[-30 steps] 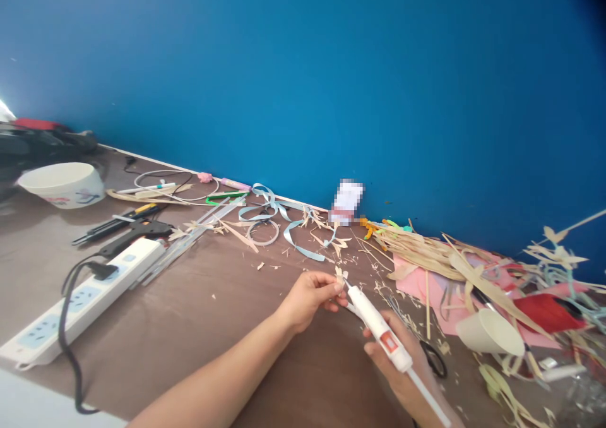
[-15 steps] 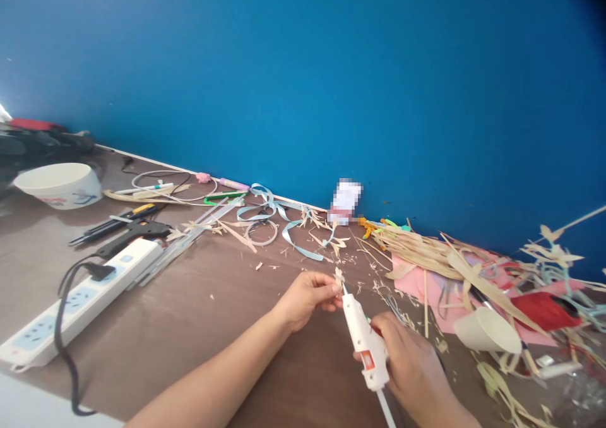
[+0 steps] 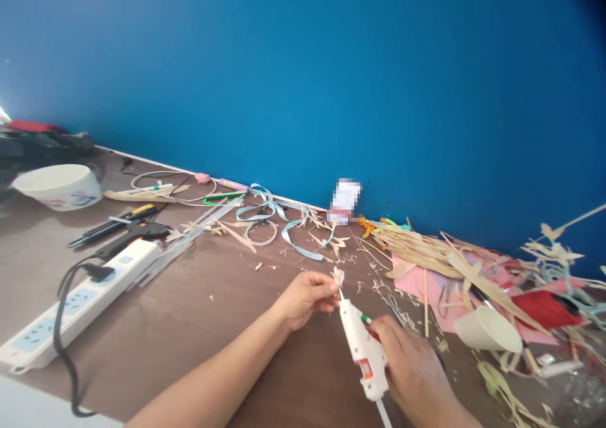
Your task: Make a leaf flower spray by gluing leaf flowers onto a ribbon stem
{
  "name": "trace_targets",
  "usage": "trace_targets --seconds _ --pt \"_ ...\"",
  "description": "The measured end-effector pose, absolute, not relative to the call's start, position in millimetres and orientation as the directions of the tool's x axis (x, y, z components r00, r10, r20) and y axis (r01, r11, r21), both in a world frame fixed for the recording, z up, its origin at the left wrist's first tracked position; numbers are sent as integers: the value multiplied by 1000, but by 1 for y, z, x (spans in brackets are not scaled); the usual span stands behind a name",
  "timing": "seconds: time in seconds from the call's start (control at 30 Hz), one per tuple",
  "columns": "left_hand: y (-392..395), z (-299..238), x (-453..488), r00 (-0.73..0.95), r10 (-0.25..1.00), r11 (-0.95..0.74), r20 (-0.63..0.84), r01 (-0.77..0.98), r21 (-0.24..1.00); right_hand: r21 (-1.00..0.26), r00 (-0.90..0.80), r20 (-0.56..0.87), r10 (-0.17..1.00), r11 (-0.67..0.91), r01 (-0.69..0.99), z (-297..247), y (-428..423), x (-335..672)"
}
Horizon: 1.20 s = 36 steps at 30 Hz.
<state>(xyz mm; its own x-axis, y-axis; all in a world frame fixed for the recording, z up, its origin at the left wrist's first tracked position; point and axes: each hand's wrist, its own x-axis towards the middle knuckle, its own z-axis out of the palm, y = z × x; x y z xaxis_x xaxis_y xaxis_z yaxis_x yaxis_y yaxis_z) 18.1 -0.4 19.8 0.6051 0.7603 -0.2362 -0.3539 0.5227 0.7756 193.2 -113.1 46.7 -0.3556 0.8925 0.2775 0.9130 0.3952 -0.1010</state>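
Gluing appears to be the step in hand, judging by how a white glue gun (image 3: 362, 349) meets a small pale flower piece (image 3: 338, 275) above a brown tabletop (image 3: 199, 302). Nearest, the right hand (image 3: 411, 358) lies along the right of the glue gun, its fingers wrapped around the handle; whether the trigger is pressed cannot be told. A slim green item (image 3: 365, 318), not identifiable, shows between the glue gun and these fingers. To the right of the glue gun, well apart, a tilted paper cup (image 3: 490, 330) lies on its side; far to the left of it runs a white power strip (image 3: 89, 289). Just beyond and left of the nozzle, the left hand (image 3: 305, 298) pinches the flower piece between thumb and fingers, holding it upright. The nozzle reaches the lower end of the flower piece; actual contact, and any glue, are too small to make out. The next move would seem to call for a still pinch, a light squeeze of the trigger and fingertips kept off the hot tip. Farther beyond the glue gun lie pale blue ribbon (image 3: 296, 245) and, to its right, dry strips (image 3: 416, 245).
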Motion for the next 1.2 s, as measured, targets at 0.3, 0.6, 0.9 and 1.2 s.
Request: trace_targets --seconds 0.3,0.6,0.9,1.2 --pt "0 22 15 624 744 534 -238 -343 773 -286 -244 311 918 335 898 55 -119 193" --pt "-1 21 17 647 737 512 -196 -344 787 -213 -306 295 905 375 902 53 -113 191" --pt "0 19 16 656 719 543 -229 -325 775 -99 -354 271 895 391 915 49 -115 193" --pt "5 21 13 605 754 535 -256 -340 773 -287 -245 262 934 317 904 53 -127 198"
